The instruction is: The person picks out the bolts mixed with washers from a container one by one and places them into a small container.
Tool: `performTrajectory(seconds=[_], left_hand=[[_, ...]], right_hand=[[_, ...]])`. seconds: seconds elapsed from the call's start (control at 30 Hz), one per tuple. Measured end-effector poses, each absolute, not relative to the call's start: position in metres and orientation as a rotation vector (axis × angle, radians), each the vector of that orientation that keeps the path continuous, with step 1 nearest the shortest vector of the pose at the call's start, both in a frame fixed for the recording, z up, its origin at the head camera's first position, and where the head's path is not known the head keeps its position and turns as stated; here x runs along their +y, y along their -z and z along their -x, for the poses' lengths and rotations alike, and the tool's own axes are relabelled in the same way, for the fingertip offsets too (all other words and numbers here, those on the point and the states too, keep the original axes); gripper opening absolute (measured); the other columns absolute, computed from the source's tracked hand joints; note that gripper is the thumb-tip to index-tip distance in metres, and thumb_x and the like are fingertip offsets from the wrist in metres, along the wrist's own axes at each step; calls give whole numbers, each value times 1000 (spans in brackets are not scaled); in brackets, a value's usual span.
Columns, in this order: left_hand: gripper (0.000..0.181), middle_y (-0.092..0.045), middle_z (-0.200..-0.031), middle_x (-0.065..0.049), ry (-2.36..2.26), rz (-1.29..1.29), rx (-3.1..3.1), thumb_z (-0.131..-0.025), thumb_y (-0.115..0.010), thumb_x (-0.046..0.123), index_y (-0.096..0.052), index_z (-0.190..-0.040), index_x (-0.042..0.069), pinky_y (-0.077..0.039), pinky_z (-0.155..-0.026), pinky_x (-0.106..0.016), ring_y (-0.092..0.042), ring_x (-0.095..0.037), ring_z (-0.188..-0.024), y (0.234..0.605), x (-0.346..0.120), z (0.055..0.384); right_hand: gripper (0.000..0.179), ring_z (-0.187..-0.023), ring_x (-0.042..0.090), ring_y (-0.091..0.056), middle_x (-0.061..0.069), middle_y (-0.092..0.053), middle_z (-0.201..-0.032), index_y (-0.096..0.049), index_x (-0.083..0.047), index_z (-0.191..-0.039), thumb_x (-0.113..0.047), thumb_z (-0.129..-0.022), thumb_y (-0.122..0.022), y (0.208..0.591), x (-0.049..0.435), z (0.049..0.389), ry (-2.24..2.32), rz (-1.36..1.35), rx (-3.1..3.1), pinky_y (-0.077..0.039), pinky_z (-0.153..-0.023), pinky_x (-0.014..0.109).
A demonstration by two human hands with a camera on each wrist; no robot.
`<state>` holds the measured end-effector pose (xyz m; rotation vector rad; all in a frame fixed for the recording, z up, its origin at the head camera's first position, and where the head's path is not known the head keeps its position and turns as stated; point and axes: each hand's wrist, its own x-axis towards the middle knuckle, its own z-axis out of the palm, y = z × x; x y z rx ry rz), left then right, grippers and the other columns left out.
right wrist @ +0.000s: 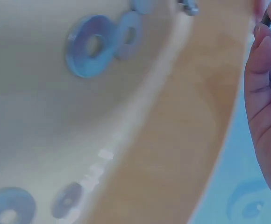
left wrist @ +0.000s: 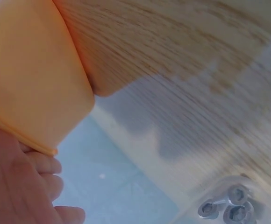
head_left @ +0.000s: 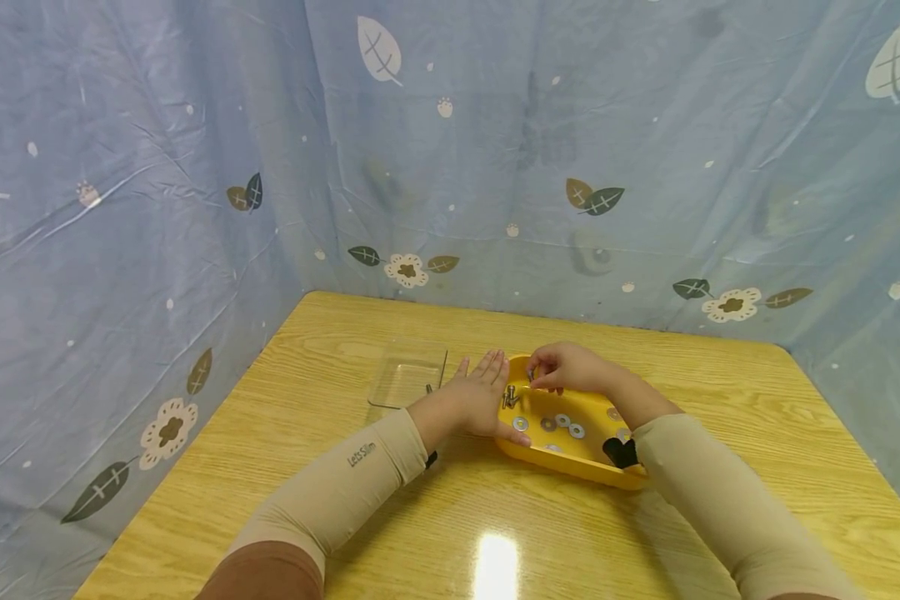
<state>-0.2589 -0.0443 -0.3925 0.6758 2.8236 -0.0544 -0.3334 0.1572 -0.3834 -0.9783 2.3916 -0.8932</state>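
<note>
A yellow tray (head_left: 570,464) holds several flat washers (head_left: 577,431) and a few metal bolts (head_left: 511,397) at its left end. My left hand (head_left: 471,402) rests along the tray's left end, fingers straight and thumb spread over the near rim. Over the tray's far left part, my right hand (head_left: 570,367) pinches a small bolt (right wrist: 266,18) between thumb and fingers; most of it is hidden. The right wrist view shows washers (right wrist: 91,45) lying on the tray floor. The left wrist view has left fingers (left wrist: 49,163) against the tray's rim.
Left of the tray stands a clear plastic container (head_left: 408,375). Socket-head bolts (left wrist: 237,212) sit in it. The wooden table (head_left: 330,350) meets a blue patterned curtain (head_left: 495,167) at the back and sides.
</note>
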Motion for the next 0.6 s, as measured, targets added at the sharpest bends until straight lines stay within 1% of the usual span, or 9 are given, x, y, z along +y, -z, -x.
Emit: performTrajectory(seconds=[0.17, 0.3, 0.47, 0.6], left_hand=[[132, 9, -152, -12, 56, -667, 2817, -54, -28, 93, 4, -147, 6, -3, -109, -51, 9, -22, -139, 392, -44, 258], [133, 10, -152, -11, 71, -653, 2826, -52, -26, 94, 4, -147, 6, -4, -110, -50, 9, -21, -139, 392, -44, 258], [129, 10, -152, -11, 63, -651, 2828, -57, -31, 92, 3, -147, 6, -3, -110, -50, 9, -21, -139, 392, -44, 258], [126, 14, -151, -9, 32, -673, 2828, -60, -34, 90, 4, -147, 6, -1, -109, -50, 11, -22, -139, 394, -46, 258]], right_hand=[[27, -59, 27, -58, 21, -61, -76, -60, 0, -106, -16, -86, -64, 372, 164, 331, 930, 955, 2433, -50, -61, 47], [27, -60, 29, -58, 20, -61, -75, -60, 1, -107, -16, -86, -64, 366, 169, 328, 956, 951, 2432, -50, -60, 46], [27, -61, 33, -58, 20, -60, -75, -59, 3, -106, -13, -86, -64, 361, 171, 323, 985, 955, 2432, -51, -57, 38], [28, -65, 36, -58, 19, -60, -75, -59, 4, -107, -13, -85, -64, 359, 172, 323, 1017, 934, 2433, -52, -60, 41]])
